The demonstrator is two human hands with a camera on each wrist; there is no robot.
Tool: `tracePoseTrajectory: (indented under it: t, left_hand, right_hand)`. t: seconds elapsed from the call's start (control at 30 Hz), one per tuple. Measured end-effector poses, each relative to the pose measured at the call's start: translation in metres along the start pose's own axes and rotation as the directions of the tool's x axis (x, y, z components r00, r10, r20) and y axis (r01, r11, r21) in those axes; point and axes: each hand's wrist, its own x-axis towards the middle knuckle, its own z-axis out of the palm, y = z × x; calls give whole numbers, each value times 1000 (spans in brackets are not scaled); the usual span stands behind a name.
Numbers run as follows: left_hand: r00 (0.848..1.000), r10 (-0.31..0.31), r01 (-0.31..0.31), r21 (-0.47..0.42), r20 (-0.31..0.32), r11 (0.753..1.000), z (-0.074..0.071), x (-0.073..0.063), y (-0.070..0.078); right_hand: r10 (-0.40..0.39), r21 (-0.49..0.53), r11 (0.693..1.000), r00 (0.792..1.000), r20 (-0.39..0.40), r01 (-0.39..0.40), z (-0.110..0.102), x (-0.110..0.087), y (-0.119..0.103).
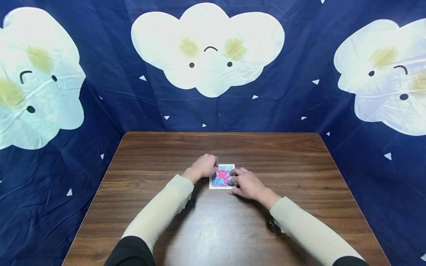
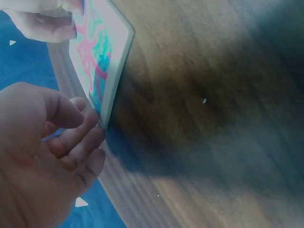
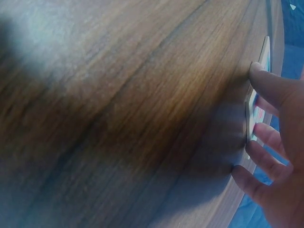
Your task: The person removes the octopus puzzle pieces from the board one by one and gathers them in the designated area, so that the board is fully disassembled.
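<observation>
A flat, nearly square picture board (image 1: 222,178) lies on the table, a pink octopus on blue inside its white border. At its left edge is my left hand (image 1: 205,165); in the left wrist view its loosely curled fingertips (image 2: 97,135) meet the board's border, with the thumb apart from it. My right hand (image 1: 247,183) spreads over the right side of the board. Two of its fingers reach onto the picture, while the thumb (image 3: 260,71) touches the near corner in the right wrist view. The hands cover parts of the left and right borders.
The brown wood-grain table (image 1: 159,162) has rounded far corners. Dark blue cloth (image 1: 110,66) printed with white clouds and small triangles hangs behind it and along both sides. Pale sleeves (image 1: 159,210) cover both forearms.
</observation>
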Motion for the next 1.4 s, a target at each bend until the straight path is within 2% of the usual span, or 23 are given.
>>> tracePoseTrajectory:
  t: [0.27,0.47,0.6,0.77,1.0,1.23,1.4]
  left_hand:
    - [1000,-27,28,-25,11,999,-5,3,2]
    - [1000,-2,2,-18,-4,1000,-4,3,4]
    - [1000,-5,5,-5,-24,1000,-4,4,5]
    - [1000,-15,15,-9,-9,1000,-4,3,6]
    - [999,-26,26,0,24,1000,-3,2,9]
    - [999,15,-16,53,29,998,1,1,13]
    - [1000,1,-4,77,29,997,5,-2,14]
  right_hand:
    - [-23,-20,1000,1000,3,23,-1,3,3]
    - [-123,-33,992,992,16,123,-3,3,5]
    - [-154,-31,988,988,17,155,-2,3,8]
    - [-162,-20,986,987,20,162,1,2,10]
    - [-134,2,991,991,14,134,0,3,9]
    - [-136,11,991,990,18,136,-1,3,8]
    - [-129,5,992,992,18,129,0,3,7]
